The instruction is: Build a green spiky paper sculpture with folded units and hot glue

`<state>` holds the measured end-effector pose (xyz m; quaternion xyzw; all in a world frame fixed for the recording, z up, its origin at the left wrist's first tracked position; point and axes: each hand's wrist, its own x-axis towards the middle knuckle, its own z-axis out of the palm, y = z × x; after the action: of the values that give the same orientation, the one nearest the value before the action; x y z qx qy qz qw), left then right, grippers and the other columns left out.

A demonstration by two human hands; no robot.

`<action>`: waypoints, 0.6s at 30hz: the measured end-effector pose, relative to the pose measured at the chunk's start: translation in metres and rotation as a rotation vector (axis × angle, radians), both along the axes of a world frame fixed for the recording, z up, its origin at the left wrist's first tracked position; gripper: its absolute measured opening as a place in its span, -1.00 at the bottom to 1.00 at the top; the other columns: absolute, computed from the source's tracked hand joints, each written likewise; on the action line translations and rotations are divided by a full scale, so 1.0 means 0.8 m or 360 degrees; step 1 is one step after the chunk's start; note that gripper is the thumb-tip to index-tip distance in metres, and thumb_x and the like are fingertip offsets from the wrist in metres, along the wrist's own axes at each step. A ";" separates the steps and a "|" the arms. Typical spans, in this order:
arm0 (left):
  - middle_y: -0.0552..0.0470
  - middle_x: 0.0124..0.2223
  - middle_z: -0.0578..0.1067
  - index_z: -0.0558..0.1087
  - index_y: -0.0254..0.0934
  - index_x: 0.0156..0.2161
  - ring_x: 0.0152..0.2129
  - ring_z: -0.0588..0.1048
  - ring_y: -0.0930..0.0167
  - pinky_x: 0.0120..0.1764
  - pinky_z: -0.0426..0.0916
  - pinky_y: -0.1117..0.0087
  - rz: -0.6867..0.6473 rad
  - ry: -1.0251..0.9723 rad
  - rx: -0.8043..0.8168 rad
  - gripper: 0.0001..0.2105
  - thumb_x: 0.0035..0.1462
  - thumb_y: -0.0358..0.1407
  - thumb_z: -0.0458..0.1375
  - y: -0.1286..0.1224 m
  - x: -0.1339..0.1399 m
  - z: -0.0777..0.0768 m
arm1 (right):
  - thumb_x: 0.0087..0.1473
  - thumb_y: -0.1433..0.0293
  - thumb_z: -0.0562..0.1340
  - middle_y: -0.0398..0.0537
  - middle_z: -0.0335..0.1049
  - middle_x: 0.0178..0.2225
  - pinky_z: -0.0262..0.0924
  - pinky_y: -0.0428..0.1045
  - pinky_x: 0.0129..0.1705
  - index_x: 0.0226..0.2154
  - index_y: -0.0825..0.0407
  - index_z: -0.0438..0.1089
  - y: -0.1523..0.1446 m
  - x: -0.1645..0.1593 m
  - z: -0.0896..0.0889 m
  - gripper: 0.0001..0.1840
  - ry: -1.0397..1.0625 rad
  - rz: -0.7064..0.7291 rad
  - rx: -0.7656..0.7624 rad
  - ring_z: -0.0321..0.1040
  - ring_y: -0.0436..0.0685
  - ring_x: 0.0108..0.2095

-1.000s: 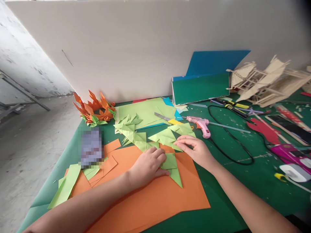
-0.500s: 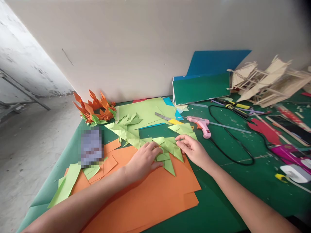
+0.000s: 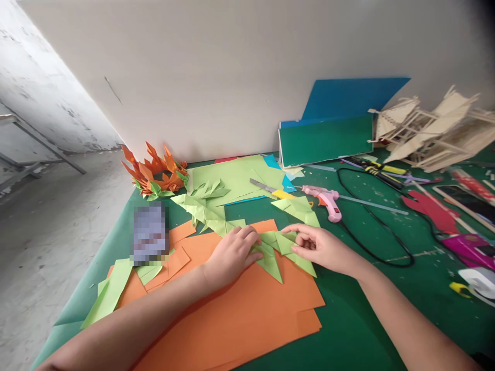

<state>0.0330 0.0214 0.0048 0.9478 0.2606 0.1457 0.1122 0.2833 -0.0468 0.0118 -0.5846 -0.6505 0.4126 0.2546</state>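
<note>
My left hand [image 3: 231, 252] rests over orange sheets [image 3: 247, 319], with its fingers and thumb closed on a folded light-green paper piece [image 3: 271, 265]. Thumb and forefinger of my right hand [image 3: 319, 248] pinch a second folded light-green paper piece [image 3: 284, 243], which overlaps the first. Its lower tip points towards me and to the right. Just behind my hands lie more folded green pieces [image 3: 209, 215] in a loose pile, and one [image 3: 299, 207] lies apart on the right. My left fingertips are partly hidden behind the hand.
A pink glue gun [image 3: 328, 203] and a yellow cutter knife [image 3: 280, 192] lie behind my right hand, blade exposed. The black cable [image 3: 377, 260] loops to the right. An orange paper ring [image 3: 154, 172] stands back left. Wooden models [image 3: 429, 129] and a phone [image 3: 467, 203] are at the right.
My right hand has moved slightly right and nearer to me, and the green piece it pinches has swung the same way. My left hand stays almost in place. The view has shifted a little.
</note>
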 end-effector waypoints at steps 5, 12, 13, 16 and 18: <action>-0.06 -0.17 0.41 0.30 -0.26 -0.20 -0.26 0.39 0.29 -0.19 0.37 0.24 0.0015 0.0004 0.0041 -0.84 0.30 -0.20 0.02 -0.004 -0.002 -0.003 | 0.15 0.20 0.16 -0.26 0.03 -0.53 0.01 -0.09 -0.47 0.14 -0.11 0.30 -0.007 0.002 0.008 -0.51 -0.0054 0.0091 -0.0091 0.03 -0.01 -0.51; -0.06 -0.22 0.36 0.26 -0.26 -0.21 -0.31 0.35 0.29 -0.25 0.36 0.21 0.0014 -0.0027 0.0201 -0.84 0.31 -0.20 -0.02 -0.010 -0.002 -0.009 | 0.18 0.17 0.12 -0.23 0.11 -0.52 0.11 -0.07 -0.45 0.11 -0.09 0.31 -0.006 0.001 0.009 -0.53 0.0004 -0.0001 0.0021 0.08 0.01 -0.50; -0.06 -0.23 0.36 0.25 -0.25 -0.22 -0.31 0.36 0.29 -0.26 0.36 0.21 0.0010 -0.0029 0.0217 -0.84 0.31 -0.20 -0.02 -0.011 -0.002 -0.010 | 0.18 0.16 0.12 -0.22 0.11 -0.51 0.13 -0.07 -0.44 0.11 -0.09 0.31 -0.006 0.001 0.009 -0.53 0.0036 -0.0041 0.0054 0.08 0.01 -0.50; -0.06 -0.24 0.36 0.24 -0.25 -0.23 -0.31 0.36 0.29 -0.27 0.36 0.21 0.0006 -0.0012 0.0254 -0.86 0.31 -0.22 -0.02 -0.011 -0.001 -0.011 | 0.18 0.16 0.13 -0.20 0.10 -0.49 0.16 -0.06 -0.41 0.11 -0.06 0.32 -0.006 0.005 0.010 -0.53 0.0105 -0.0101 0.0113 0.09 0.02 -0.48; -0.06 -0.24 0.35 0.23 -0.25 -0.23 -0.31 0.36 0.29 -0.27 0.36 0.22 0.0017 -0.0005 0.0269 -0.87 0.31 -0.23 0.00 -0.011 -0.001 -0.011 | 0.18 0.19 0.13 -0.20 0.08 -0.50 0.14 -0.07 -0.42 0.13 -0.07 0.30 -0.007 0.006 0.011 -0.52 0.0093 -0.0025 0.0078 0.08 0.02 -0.48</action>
<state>0.0320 0.0123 -0.0043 0.9522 0.2524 0.1694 0.0315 0.2881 -0.0524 0.0210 -0.5710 -0.6482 0.4113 0.2909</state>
